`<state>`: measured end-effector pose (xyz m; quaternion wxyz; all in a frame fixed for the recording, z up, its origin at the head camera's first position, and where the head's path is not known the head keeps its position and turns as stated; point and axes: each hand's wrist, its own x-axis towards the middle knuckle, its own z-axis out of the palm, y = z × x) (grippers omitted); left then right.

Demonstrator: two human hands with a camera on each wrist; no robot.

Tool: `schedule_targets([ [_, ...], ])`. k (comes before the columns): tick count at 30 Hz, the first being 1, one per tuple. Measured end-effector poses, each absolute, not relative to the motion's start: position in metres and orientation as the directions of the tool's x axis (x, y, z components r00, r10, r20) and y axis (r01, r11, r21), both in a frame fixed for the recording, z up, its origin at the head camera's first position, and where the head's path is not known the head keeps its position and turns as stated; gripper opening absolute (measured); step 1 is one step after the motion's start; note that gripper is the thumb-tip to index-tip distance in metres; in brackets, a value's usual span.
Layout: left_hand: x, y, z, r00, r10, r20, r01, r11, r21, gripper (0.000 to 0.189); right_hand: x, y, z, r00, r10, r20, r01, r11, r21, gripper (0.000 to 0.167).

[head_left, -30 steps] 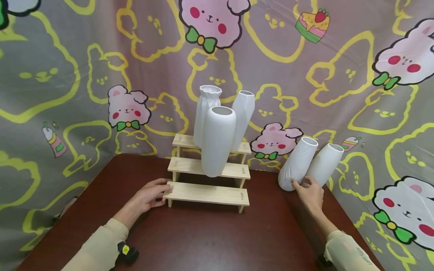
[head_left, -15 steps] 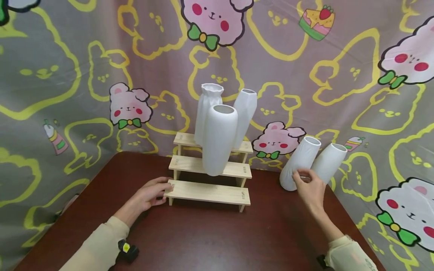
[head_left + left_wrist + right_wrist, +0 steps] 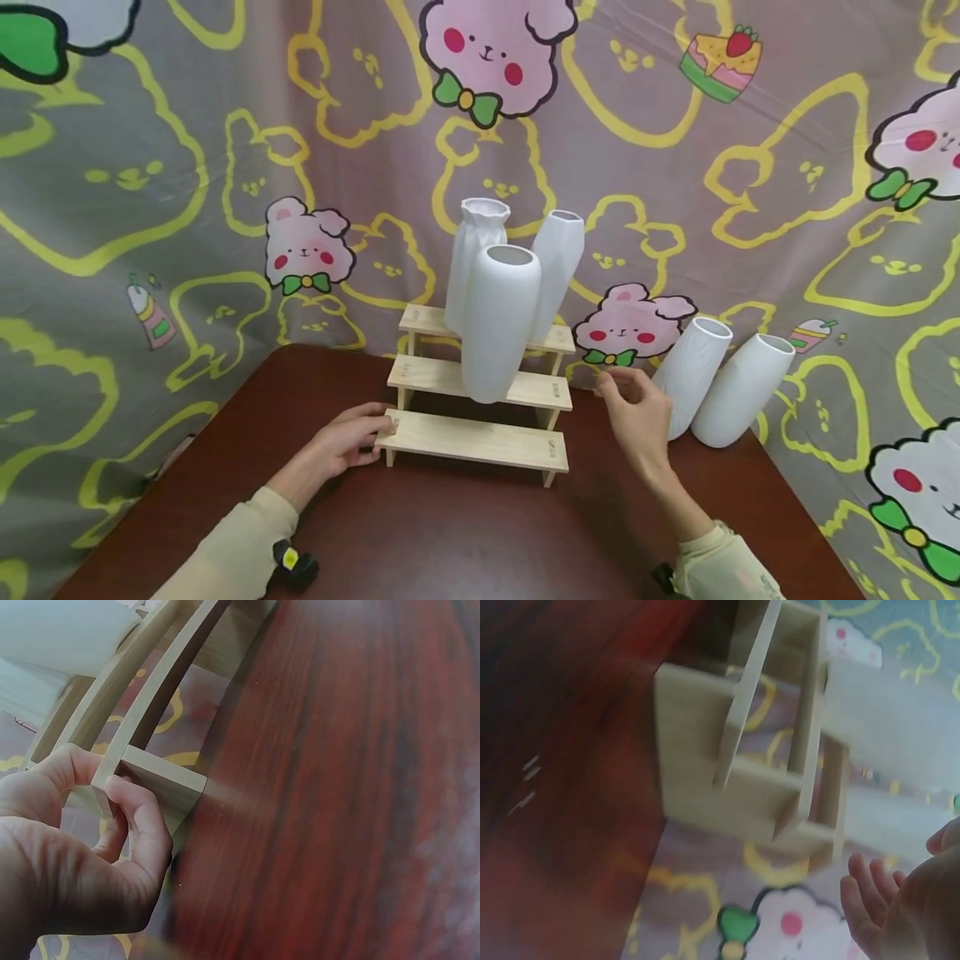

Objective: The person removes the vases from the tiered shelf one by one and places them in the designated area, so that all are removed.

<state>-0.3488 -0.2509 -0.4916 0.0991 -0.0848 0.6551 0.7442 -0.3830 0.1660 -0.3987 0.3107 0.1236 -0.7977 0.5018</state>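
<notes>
A three-step wooden stand (image 3: 472, 442) stands on the table. My left hand (image 3: 348, 442) grips the left end of its lowest step; the left wrist view shows thumb and fingers (image 3: 142, 814) around the board's end. A smooth white vase (image 3: 498, 325) is upright on the middle step. Behind it, a white vase with a ruffled rim (image 3: 465, 275) and a faceted white vase (image 3: 561, 267) occupy the top step. My right hand (image 3: 637, 417) hovers right of the stand, fingers loosely bent, holding nothing. It overlaps a textured white vase (image 3: 697, 371) in the head view.
Beside the textured vase, another white vase (image 3: 742, 396) stands near the table's right edge. The dark red-brown table (image 3: 450, 533) reaches back to a cartoon-printed curtain (image 3: 375, 167), which surrounds it on the back and sides.
My right hand has left the textured vase at the right and moved left, toward the stand. My left hand keeps its grip on the lowest step. The head view has shifted slightly.
</notes>
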Motion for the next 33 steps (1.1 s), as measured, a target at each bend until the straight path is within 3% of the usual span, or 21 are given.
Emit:
schedule_targets([
  [10, -0.351, -0.250, -0.490, -0.963, 0.045, -0.267, -0.271, -0.133, 0.954, 0.061, -0.389, 0.109, -0.384, -0.784, 0.046, 0.619, -0.575, 0.321, -0.752, 0.025],
  [15, -0.352, -0.251, -0.489, -0.960, 0.046, -0.275, -0.279, -0.141, 0.950, 0.063, -0.390, 0.089, -0.382, -0.824, -0.022, 0.566, -0.555, 0.235, -0.798, 0.039],
  [20, -0.351, -0.251, -0.490, -0.959, 0.050, -0.280, -0.284, -0.139, 0.949, 0.063, -0.392, 0.075, -0.389, -0.862, -0.057, 0.504, -0.500, 0.256, -0.827, 0.052],
  [33, -0.355, -0.254, -0.492, -0.955, 0.050, -0.292, -0.296, -0.143, 0.944, 0.063, -0.396, 0.043, -0.405, -0.871, -0.124, 0.475, -0.490, 0.171, -0.855, 0.072],
])
